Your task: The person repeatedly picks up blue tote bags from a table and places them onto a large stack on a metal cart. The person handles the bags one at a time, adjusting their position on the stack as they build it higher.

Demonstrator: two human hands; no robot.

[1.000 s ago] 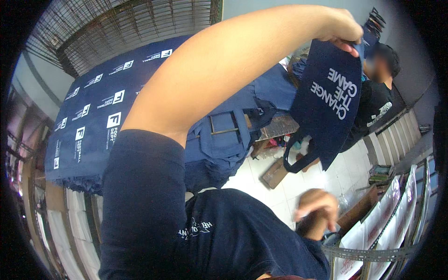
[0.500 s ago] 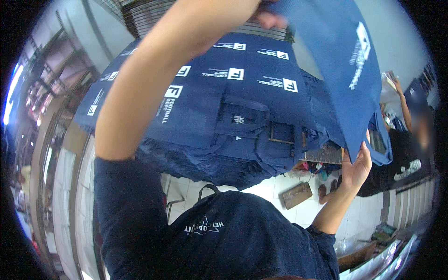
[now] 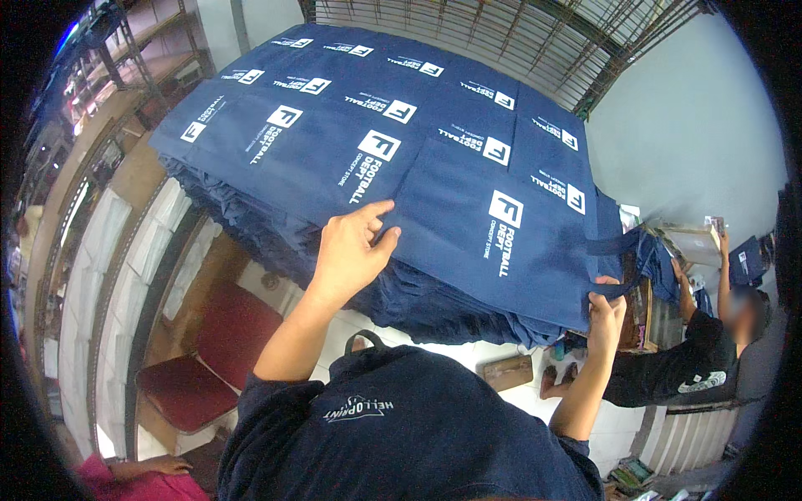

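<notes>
A navy blue tote bag with white print lies flat at the front right, on top of a broad pile of matching bags. My left hand rests at this bag's left edge, its index finger and thumb apart. At the right end my right hand is closed on the bag near its handle, thumb and fingers pinched together. Another part of the strap reaches out to the right of the bag.
Behind the pile stands a metal wire rack. A dark red chair is at the left, near shelving. At the right a co-worker handles blue cloth. A pink sleeve shows at lower left.
The raised bag has come down flat onto the pile. My left hand has dropped from high up to the bag's left edge. My right hand has moved slightly left and down.
</notes>
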